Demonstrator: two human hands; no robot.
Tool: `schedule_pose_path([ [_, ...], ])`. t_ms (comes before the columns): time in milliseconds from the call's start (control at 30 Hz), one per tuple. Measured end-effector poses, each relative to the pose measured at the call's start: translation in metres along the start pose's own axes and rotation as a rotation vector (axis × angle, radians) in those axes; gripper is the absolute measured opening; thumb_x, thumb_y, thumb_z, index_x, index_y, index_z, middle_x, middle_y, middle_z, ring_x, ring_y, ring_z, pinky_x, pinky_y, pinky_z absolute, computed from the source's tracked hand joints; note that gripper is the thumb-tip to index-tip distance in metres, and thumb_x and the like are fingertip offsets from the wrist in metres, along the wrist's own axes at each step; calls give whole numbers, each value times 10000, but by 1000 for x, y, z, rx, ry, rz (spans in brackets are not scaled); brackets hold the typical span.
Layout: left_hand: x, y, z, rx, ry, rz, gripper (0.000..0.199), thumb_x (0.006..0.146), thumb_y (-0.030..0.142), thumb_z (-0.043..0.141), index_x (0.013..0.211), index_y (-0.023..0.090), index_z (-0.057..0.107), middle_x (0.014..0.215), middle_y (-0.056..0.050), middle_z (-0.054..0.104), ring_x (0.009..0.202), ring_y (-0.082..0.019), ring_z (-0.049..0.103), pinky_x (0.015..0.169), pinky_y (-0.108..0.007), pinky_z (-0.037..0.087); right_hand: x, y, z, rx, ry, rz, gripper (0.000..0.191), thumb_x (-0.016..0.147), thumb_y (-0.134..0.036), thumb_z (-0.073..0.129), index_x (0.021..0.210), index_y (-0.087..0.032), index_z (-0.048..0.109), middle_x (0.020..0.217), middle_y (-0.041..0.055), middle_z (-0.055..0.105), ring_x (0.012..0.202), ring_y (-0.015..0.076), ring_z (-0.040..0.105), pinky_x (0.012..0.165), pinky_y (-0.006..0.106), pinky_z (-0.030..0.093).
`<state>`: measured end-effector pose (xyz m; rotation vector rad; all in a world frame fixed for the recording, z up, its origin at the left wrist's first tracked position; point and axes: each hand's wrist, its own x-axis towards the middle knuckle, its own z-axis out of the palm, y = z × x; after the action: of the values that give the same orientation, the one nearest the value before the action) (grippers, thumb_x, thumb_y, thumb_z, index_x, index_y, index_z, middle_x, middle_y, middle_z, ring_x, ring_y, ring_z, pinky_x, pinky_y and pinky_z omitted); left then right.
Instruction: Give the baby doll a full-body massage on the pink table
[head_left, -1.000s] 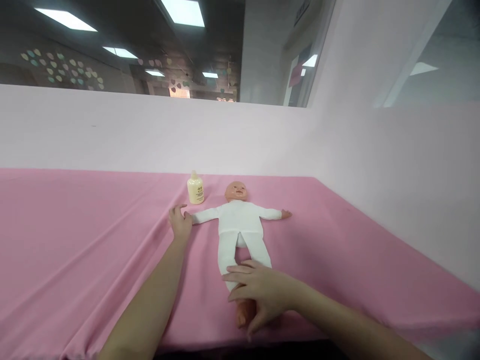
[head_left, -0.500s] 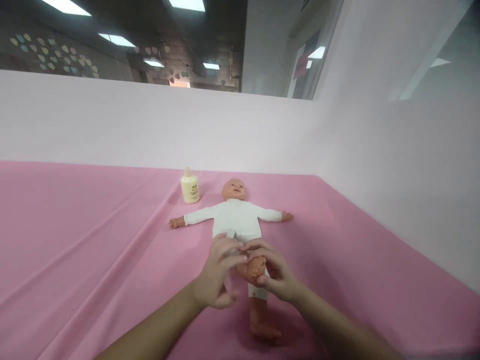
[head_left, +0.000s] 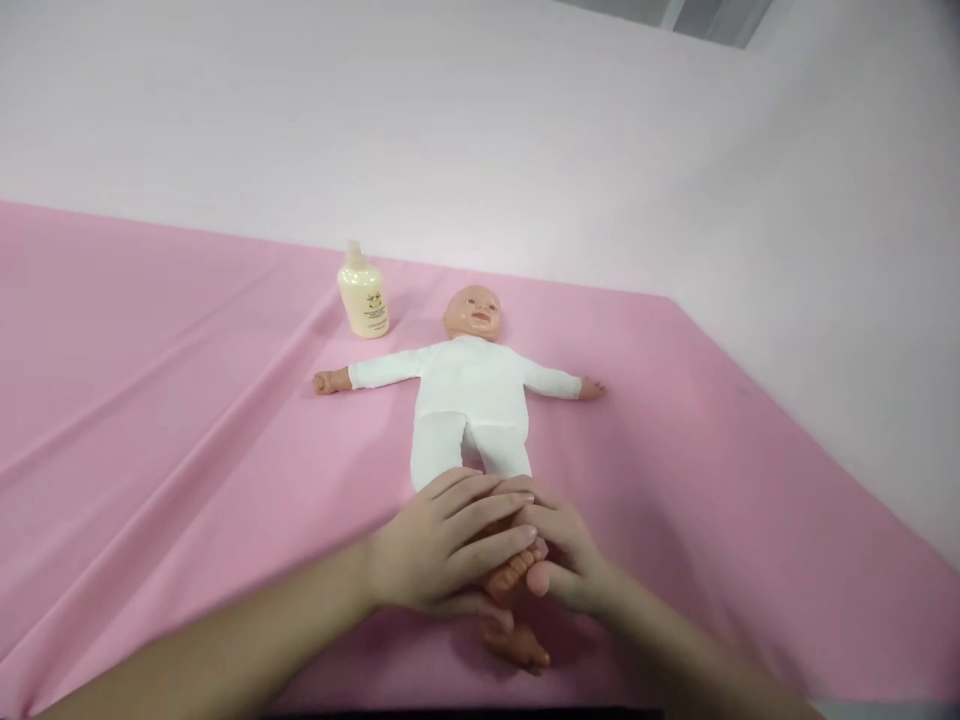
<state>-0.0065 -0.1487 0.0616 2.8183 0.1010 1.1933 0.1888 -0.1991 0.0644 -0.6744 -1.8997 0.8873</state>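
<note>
One baby doll lay on its back near the middle of the pink cloth, head toward the far wall, both arms spread out to the sides, dressed in a white one-piece suit with bare hands and feet. Both of the person's hands met over its lower legs: the left hand lay across the top with its fingers stretched out flat toward the right, and the right hand curled in from the other side, so that together they wrapped one raised foot, whose toes showed between them. The doll's other foot rested on the cloth just below the hands. One cream-coloured bottle stood upright beside the doll's head, apart from it; its label carried a small dark emblem and lines of print too small to read. A pale pink wall rose behind the cloth.
</note>
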Motion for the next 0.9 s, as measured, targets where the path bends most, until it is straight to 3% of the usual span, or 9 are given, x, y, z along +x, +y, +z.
schedule_pose_path([
  [100, 2, 0, -5, -50, -18, -6, 545, 938, 499, 509, 1350, 152, 430, 1174, -133, 653, 1162, -266, 555, 963, -415, 474, -1, -4, -1, -32, 9, 18, 470, 977, -587, 368, 1027, -220, 656, 1108, 91, 629, 1089, 223, 607, 963, 381, 518],
  [200, 4, 0, -7, -98, -13, -14, 546, 924, 496, 494, 1338, 147, 431, 970, -99, 678, 934, -239, 614, 829, -386, 503, 0, -8, -2, -54, 2, 26, 447, 1006, -532, 334, 1031, -214, 646, 1097, 92, 629, 1049, 207, 622, 925, 358, 533],
  [367, 6, 2, -8, -112, 45, -26, 600, 860, 506, 517, 1320, 129, 438, 800, -56, 633, 691, -197, 584, 650, -341, 463, -1, -10, 0, -75, -78, 24, 411, 951, -560, 469, 1081, -199, 615, 1111, 110, 614, 1030, 213, 625, 890, 345, 549],
  [467, 6, 1, -9, -134, 61, -43, 671, 837, 581, 534, 1339, 152, 414, 761, -29, 630, 632, -179, 570, 620, -323, 451, -3, -8, 1, -158, -114, 15, 467, 874, -566, 608, 1178, -214, 582, 1186, 114, 589, 1081, 227, 612, 917, 350, 545],
  [600, 5, 1, -9, -182, 54, -69, 713, 822, 608, 565, 1353, 169, 379, 744, -6, 642, 607, -167, 582, 610, -304, 449, -4, -8, -1, -252, -151, -5, 535, 874, -577, 602, 1280, -237, 528, 1206, 107, 590, 1075, 216, 616, 909, 333, 545],
  [900, 4, 1, -3, -190, 88, -64, 543, 902, 516, 356, 1271, 132, 460, 688, -28, 613, 580, -177, 552, 581, -321, 452, -2, -6, 3, -130, -124, 41, 437, 896, -535, 598, 1184, -206, 582, 1127, 97, 591, 1024, 200, 609, 878, 330, 548],
])
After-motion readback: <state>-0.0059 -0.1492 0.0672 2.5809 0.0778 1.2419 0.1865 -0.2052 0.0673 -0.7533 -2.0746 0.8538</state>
